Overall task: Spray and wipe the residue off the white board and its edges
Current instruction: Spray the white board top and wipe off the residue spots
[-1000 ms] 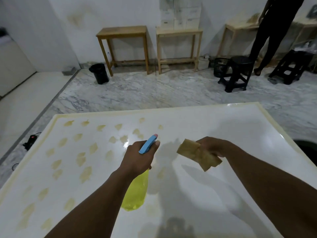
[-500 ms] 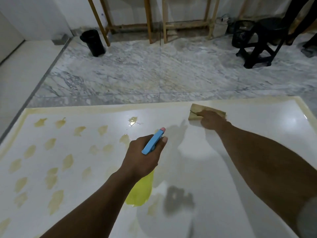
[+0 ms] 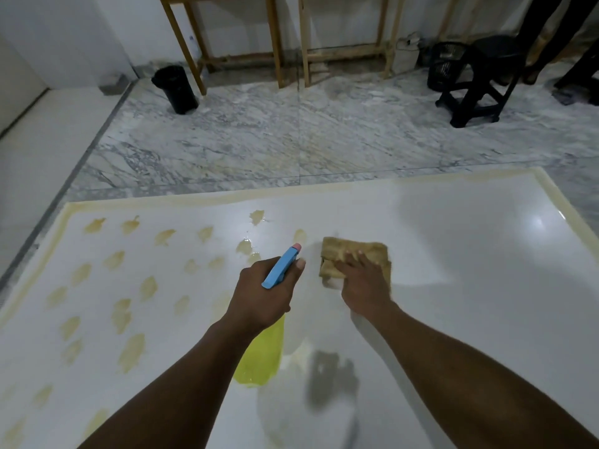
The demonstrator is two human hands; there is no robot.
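Left hand grips spray bottle. Right hand, fingers flat, presses cloth on board; stains at nine o'clock.

One white board carries over twenty yellowish residue smears. There are two hands, the left hand and the right hand, one spray bottle and one folded cloth. Beyond, on the marble floor, stand one black bin, two wooden tables, one black stool and one black basket.
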